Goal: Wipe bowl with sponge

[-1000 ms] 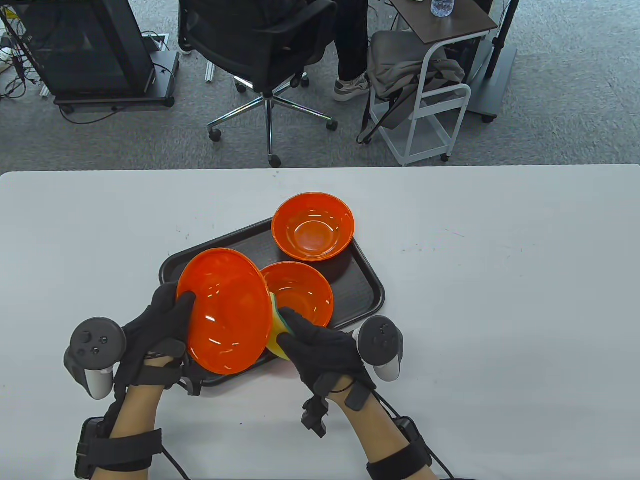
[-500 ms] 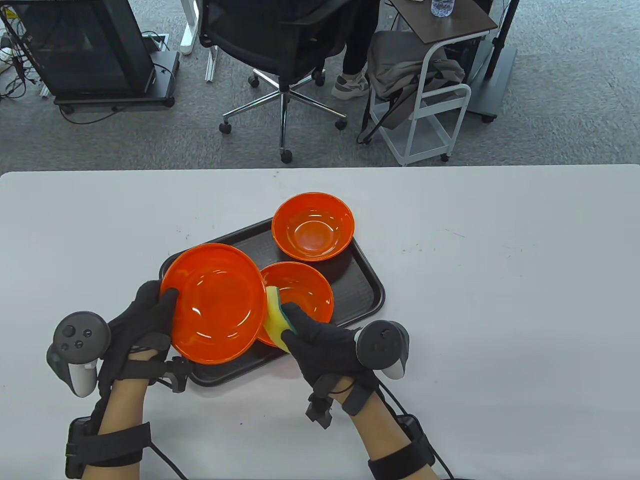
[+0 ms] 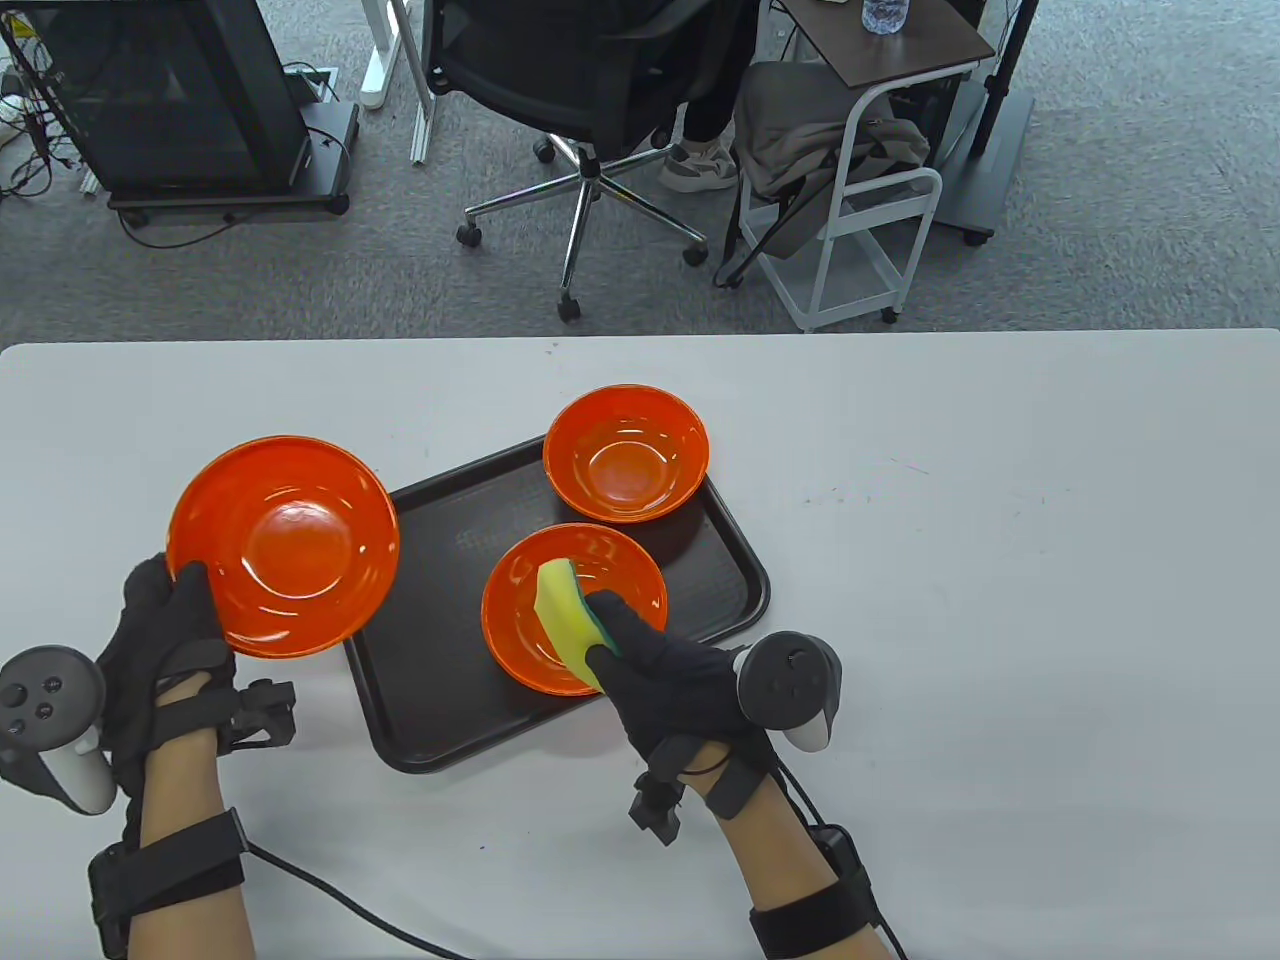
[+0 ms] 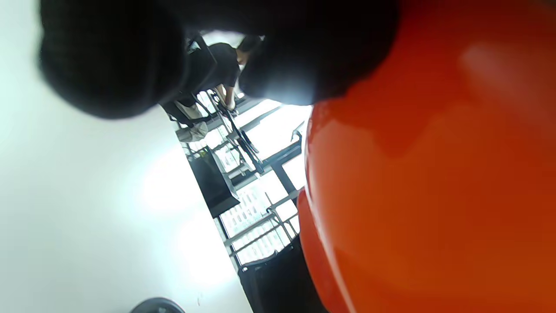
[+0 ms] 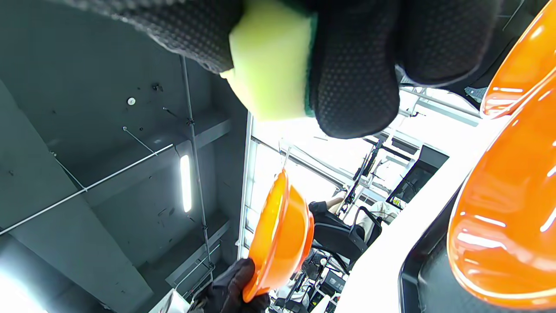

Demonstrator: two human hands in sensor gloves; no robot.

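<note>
My left hand [image 3: 165,625] grips the near rim of an orange bowl [image 3: 283,545] and holds it off the table, left of the black tray [image 3: 440,720]. In the left wrist view that bowl's underside [image 4: 434,182] fills the right side, with gloved fingers [image 4: 108,56] above it. My right hand [image 3: 655,665] holds a yellow and green sponge [image 3: 565,610] over a second orange bowl [image 3: 625,585] on the tray. The right wrist view shows the sponge [image 5: 269,65] pinched between gloved fingers [image 5: 352,78]. A third orange bowl [image 3: 627,452] sits at the tray's far corner.
The white table [image 3: 1000,560] stretches right of the tray. Beyond its far edge are an office chair [image 3: 590,80], a seated person's shoe [image 3: 695,165], a white cart [image 3: 860,180] and a black stand [image 3: 180,100].
My left hand has carried its bowl leftward off the tray and turned it face up. My right hand has moved the sponge over the near bowl on the tray.
</note>
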